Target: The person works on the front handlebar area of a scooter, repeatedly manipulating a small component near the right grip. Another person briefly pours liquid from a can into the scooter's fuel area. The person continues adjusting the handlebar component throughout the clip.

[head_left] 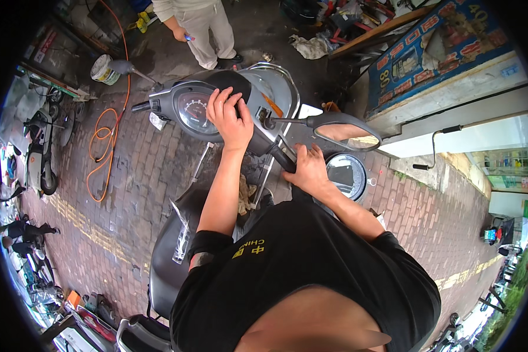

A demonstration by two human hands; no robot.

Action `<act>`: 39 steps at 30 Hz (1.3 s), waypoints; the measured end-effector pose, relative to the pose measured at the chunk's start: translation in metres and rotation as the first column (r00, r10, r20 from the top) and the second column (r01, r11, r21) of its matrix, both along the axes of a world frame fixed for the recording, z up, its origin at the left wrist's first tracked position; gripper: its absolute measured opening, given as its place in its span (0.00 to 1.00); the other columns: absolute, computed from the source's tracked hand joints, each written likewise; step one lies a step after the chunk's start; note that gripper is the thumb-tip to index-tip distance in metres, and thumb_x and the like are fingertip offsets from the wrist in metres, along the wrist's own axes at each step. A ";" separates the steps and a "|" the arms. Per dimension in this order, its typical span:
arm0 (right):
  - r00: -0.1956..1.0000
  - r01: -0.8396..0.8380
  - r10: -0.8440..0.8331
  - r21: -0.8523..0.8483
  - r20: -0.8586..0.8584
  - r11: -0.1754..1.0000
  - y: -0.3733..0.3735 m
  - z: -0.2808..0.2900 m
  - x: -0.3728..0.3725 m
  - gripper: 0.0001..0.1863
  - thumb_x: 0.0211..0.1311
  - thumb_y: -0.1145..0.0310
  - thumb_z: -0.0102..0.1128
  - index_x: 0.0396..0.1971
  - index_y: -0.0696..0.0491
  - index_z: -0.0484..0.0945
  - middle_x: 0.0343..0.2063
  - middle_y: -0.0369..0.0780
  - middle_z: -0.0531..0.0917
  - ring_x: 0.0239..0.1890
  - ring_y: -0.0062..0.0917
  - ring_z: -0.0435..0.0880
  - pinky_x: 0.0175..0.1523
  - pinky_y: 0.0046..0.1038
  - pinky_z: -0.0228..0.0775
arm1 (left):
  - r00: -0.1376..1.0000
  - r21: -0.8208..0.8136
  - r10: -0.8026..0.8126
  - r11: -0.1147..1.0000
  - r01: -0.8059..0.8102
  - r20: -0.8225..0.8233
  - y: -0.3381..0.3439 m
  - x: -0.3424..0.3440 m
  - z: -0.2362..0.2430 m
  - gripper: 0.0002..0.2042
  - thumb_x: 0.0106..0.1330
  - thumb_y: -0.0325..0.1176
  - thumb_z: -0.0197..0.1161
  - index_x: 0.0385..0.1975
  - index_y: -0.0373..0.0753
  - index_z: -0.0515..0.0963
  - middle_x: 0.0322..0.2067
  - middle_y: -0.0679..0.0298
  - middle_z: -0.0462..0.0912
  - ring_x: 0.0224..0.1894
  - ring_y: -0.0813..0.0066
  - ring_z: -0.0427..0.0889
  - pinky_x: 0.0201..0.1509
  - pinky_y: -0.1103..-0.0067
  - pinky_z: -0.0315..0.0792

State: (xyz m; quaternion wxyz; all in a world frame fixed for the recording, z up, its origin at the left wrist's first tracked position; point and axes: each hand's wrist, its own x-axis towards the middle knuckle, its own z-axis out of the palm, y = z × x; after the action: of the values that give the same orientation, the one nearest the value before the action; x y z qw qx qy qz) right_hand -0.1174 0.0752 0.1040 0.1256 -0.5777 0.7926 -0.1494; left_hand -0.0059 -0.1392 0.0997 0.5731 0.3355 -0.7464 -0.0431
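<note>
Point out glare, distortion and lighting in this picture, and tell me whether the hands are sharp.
Head view: fisheye bends the yellow paving strip into a bow, with black corners; head view: daylight looks soft, glints brighten the clear plastic strip on the seat; head view: left hand and right hand look fairly sharp.

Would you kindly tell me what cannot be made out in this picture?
In the head view:
Right side of the round gauge: covered by the left hand.
Finger wrap of the right hand under the handlebar grip: hidden by the hand itself.
Upper body of the standing person: cut off by the top edge.
Small object that person holds: too small to identify.
Part of the seat: behind the black shirt.
</note>
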 end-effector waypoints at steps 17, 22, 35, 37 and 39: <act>0.998 0.018 -0.003 0.228 -0.065 0.974 -0.006 0.017 -0.008 0.54 0.37 0.39 0.77 0.57 0.67 0.72 0.43 0.56 0.84 0.54 0.47 0.81 0.73 0.46 0.53 | 1.000 0.024 0.013 1.000 -0.014 0.009 0.004 0.002 0.001 0.10 0.61 0.26 0.64 0.41 0.41 0.79 0.52 0.62 0.79 0.62 0.53 0.71 0.66 0.60 0.58; 0.997 -0.070 0.072 0.081 -0.022 0.994 -0.002 -0.011 -0.008 0.38 0.39 0.50 0.77 0.46 0.63 0.77 0.27 0.53 0.85 0.42 0.51 0.85 0.63 0.40 0.69 | 1.000 0.037 0.030 0.999 -0.030 0.011 0.004 -0.003 0.005 0.10 0.60 0.26 0.64 0.41 0.42 0.79 0.52 0.63 0.79 0.62 0.54 0.71 0.66 0.60 0.58; 0.999 0.032 -0.024 0.177 -0.047 0.984 0.001 0.013 -0.011 0.56 0.41 0.41 0.76 0.61 0.69 0.67 0.56 0.59 0.77 0.66 0.50 0.71 0.75 0.50 0.47 | 1.000 0.049 0.030 0.998 -0.030 0.006 0.004 0.000 -0.001 0.10 0.60 0.26 0.64 0.41 0.42 0.79 0.52 0.64 0.79 0.63 0.54 0.71 0.67 0.60 0.58; 0.996 -0.041 0.009 0.365 0.089 0.930 -0.010 0.017 -0.013 0.53 0.41 0.42 0.76 0.60 0.68 0.69 0.54 0.60 0.78 0.64 0.49 0.73 0.74 0.51 0.49 | 1.000 0.049 0.031 0.998 -0.031 0.000 0.004 -0.002 0.000 0.10 0.60 0.26 0.64 0.41 0.42 0.79 0.52 0.64 0.79 0.63 0.55 0.71 0.67 0.60 0.58; 0.983 -0.101 0.019 0.442 0.185 0.892 -0.012 0.016 -0.013 0.52 0.41 0.42 0.76 0.59 0.68 0.70 0.52 0.60 0.79 0.62 0.49 0.74 0.74 0.51 0.51 | 0.999 0.045 0.033 0.998 -0.033 0.007 0.004 -0.001 -0.001 0.10 0.60 0.27 0.64 0.42 0.42 0.79 0.52 0.64 0.79 0.63 0.55 0.71 0.67 0.60 0.58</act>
State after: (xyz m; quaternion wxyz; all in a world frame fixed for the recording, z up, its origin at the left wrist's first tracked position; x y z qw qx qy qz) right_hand -0.1302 0.0634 0.1196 0.3293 -0.5419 0.7732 -0.0087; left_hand -0.0066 -0.1349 0.0988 0.5636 0.3606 -0.7415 -0.0493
